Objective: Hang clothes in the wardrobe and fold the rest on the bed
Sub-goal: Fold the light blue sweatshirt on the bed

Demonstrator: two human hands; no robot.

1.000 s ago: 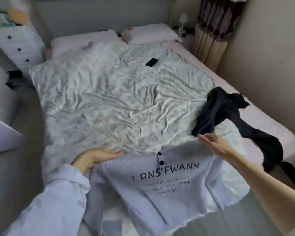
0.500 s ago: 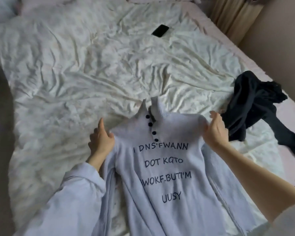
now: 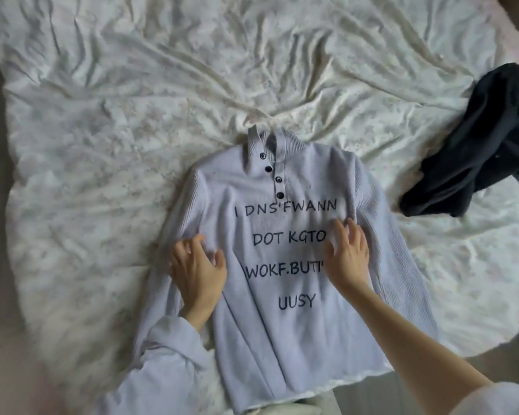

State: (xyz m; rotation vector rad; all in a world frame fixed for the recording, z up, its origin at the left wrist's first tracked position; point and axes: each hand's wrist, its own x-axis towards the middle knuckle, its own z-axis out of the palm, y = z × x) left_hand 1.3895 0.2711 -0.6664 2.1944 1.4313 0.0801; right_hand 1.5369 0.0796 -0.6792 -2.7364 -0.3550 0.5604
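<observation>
Smoothing soft, light sweater [image 3: 282,265] on bed [image 3: 102,145]: left hand [image 3: 197,269] and right hand [image 3: 346,254] pressing flat, fingers spread, grasping nothing; best taken at shoulders.

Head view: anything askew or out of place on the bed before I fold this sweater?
The dark garment lies crumpled at the bed's right edge, unfolded. The sweater lies flat, front up, but its collar is open and askew, and its hem hangs past the bed's near edge. Both hands rest on its chest.
</observation>
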